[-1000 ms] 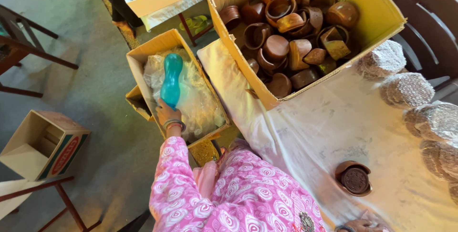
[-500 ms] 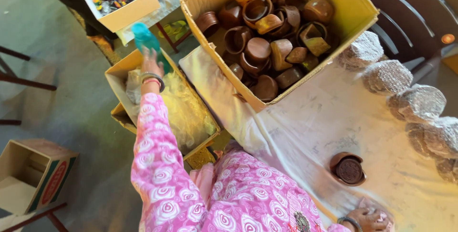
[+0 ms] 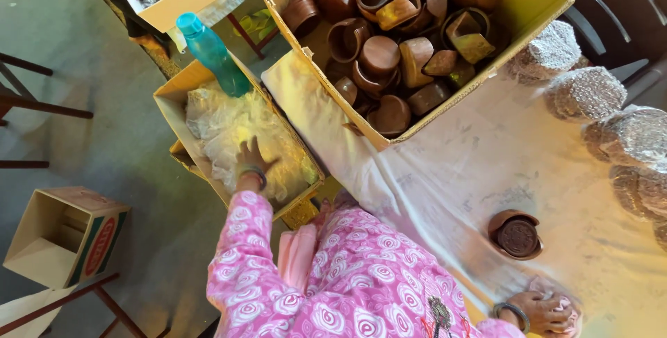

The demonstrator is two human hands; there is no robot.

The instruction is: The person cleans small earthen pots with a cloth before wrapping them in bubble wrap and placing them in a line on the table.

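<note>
A white-clothed counter (image 3: 486,164) held boxed clay pots. The left hand (image 3: 251,159), fingers spread and empty, pressed soft, light, crinkly plastic bags (image 3: 229,129) boxed below; a teal bottle (image 3: 212,53) stood beyond. The right hand (image 3: 549,310) gripped cloth.

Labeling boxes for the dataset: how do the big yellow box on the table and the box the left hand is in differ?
The yellow box sits on the cloth-covered table, heaped with brown clay cups. The lower cardboard box stands beside the table, holds crumpled clear plastic bags, and is narrower. The left hand reaches into it; a teal bottle stands at its far end. Both are open-topped.
</note>
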